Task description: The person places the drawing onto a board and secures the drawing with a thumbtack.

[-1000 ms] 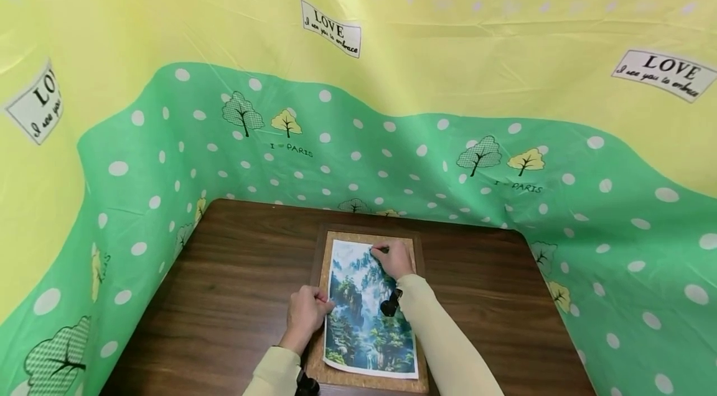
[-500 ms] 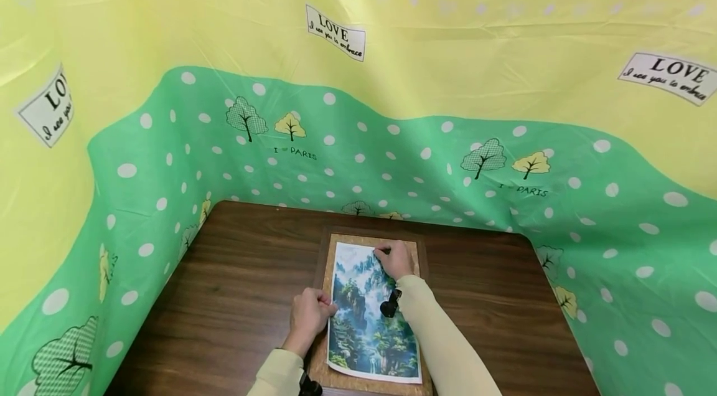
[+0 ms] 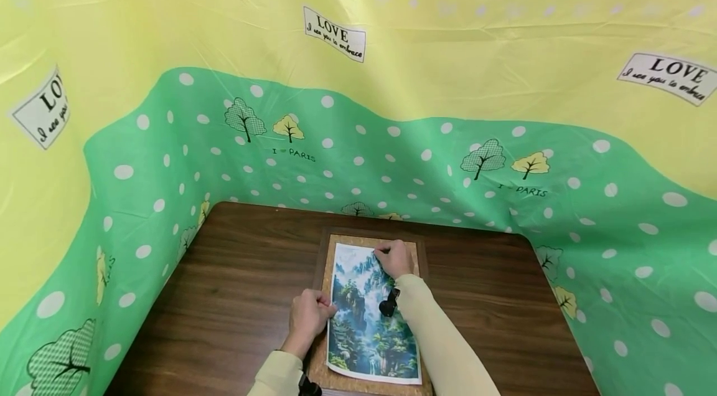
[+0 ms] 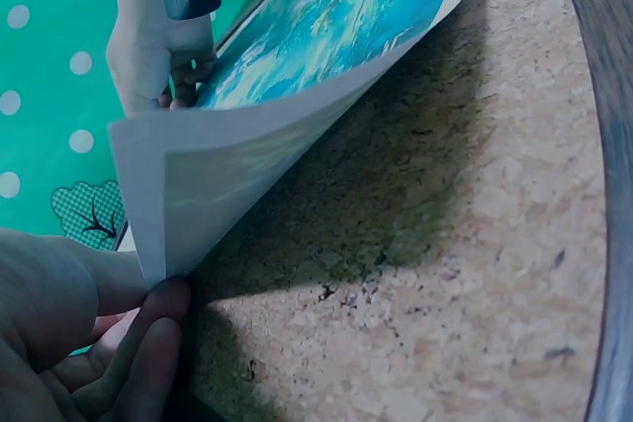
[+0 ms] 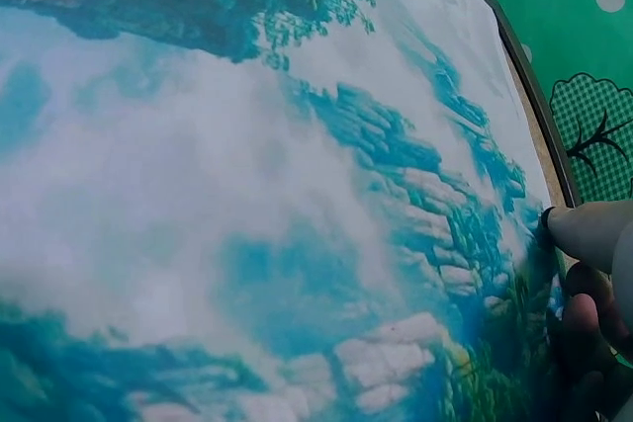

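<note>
A landscape print (image 3: 366,315) with mountains, mist and trees lies on a framed cork board (image 3: 372,381). My left hand (image 3: 309,316) pinches the print's left edge between thumb and fingers. In the left wrist view that edge curls up, and its shadow falls on the bare cork (image 4: 465,284). At the print's top edge, my right hand (image 3: 395,258) has its thumb on the paper and its other fingers curled close by. A small dark spot shows at the right thumb tip (image 5: 556,222). The hand covers the top right corner in the head view.
The board rests on a dark wood-grain table (image 3: 246,265). Around the table's back and sides hangs a green and yellow curtain (image 3: 392,153) with dots and printed trees. A black wrist camera (image 3: 388,304) overlaps the print in the head view.
The whole scene shifts slightly right and down in the head view. Both hands keep their places on the print, with no clear movement against it.
</note>
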`<state>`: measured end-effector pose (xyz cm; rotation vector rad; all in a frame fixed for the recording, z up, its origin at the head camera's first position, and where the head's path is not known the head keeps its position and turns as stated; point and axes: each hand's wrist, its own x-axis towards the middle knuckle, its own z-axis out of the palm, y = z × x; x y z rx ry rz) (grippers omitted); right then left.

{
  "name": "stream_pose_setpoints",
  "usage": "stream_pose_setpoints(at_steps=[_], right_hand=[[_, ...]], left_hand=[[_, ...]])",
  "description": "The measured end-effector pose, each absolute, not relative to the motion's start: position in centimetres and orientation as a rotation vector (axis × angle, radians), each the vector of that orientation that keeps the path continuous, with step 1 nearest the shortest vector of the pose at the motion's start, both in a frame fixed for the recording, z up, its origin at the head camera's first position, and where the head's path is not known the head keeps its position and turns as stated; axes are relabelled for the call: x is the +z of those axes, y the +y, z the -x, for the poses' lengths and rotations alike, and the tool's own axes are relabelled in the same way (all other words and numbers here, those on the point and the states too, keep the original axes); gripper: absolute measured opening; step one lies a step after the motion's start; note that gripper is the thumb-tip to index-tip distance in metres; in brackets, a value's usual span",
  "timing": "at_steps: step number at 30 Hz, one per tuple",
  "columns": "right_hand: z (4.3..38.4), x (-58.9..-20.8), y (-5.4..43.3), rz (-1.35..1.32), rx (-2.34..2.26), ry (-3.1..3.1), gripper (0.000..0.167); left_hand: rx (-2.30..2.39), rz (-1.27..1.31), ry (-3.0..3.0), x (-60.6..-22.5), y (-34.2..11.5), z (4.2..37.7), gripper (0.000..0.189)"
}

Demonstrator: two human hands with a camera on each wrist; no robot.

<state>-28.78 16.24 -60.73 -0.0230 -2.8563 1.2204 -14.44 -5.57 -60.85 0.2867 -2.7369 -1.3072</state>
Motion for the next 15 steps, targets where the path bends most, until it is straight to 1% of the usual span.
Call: stream_pose_setpoints(at_steps=[15], right_hand=[[29.12, -60.91, 16.01, 0.14, 1.223, -2.844, 0.01]], left_hand=[[-1.328, -0.294, -2.742, -60.8, -5.53, 14.38, 0.035]])
